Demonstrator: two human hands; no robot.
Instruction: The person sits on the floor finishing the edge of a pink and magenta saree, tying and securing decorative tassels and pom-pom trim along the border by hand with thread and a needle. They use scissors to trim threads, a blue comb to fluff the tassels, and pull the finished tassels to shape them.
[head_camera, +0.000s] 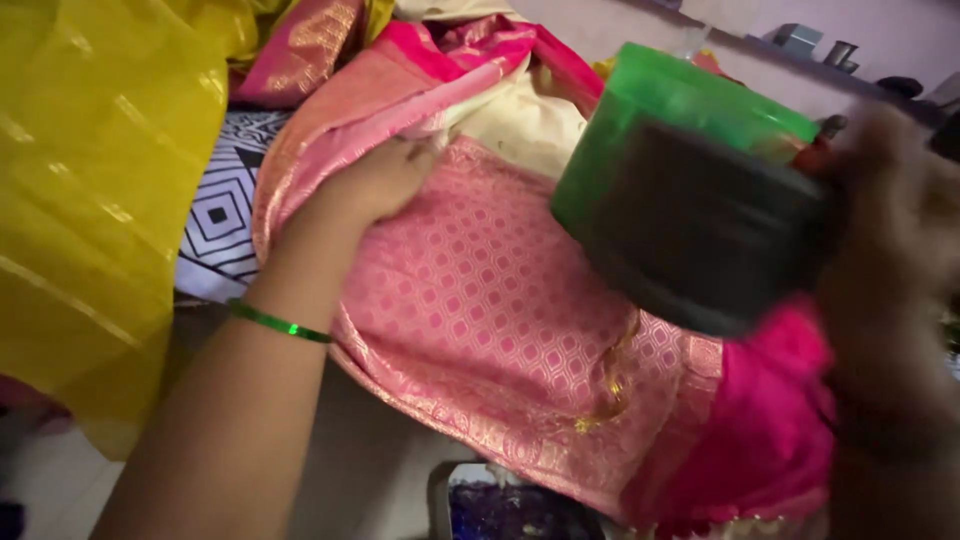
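My left hand (378, 180) rests on a pink patterned silk cloth (490, 310) with gold woven borders, its fingers tucked into a fold at the cloth's upper edge. A thin green bangle (278, 322) circles that wrist. My right hand (895, 225), blurred by motion, grips a green round container with a dark base (690, 190), tilted and raised above the cloth at the right. A brighter magenta part of the cloth (770, 420) hangs below the container.
A yellow sheer fabric (95, 190) hangs at the left. A black-and-white geometric sheet (225, 210) lies under the cloth. Cream fabric (520, 120) lies behind. A shelf with small items (810, 42) runs along the far wall. A dark blue object (505, 508) sits below.
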